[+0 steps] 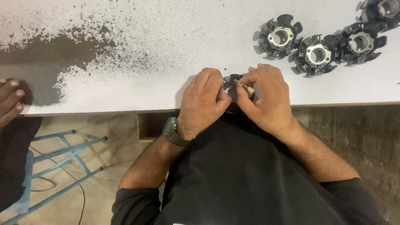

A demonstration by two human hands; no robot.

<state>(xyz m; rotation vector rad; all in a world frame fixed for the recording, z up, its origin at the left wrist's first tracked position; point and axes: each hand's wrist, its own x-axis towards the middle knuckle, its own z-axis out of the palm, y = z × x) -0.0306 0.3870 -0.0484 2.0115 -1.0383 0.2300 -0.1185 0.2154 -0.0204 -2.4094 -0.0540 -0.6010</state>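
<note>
My left hand [204, 102] and my right hand [266, 98] meet at the front edge of a white worktable [166, 50]. Between them sits a black round stator-like part [231, 80], mostly hidden by my fingers. My left hand grips its left side. My right hand pinches a small beige stick-like tool [243, 87] against the part. A dark green watch [171, 132] is on my left wrist.
Several black round parts with metal centres [280, 36] [317, 54] [361, 41] lie at the table's far right. Worn dark patches [37, 58] mark the left of the tabletop. Another person's hand [9, 102] rests at the left edge. A blue stool frame [62, 166] stands below.
</note>
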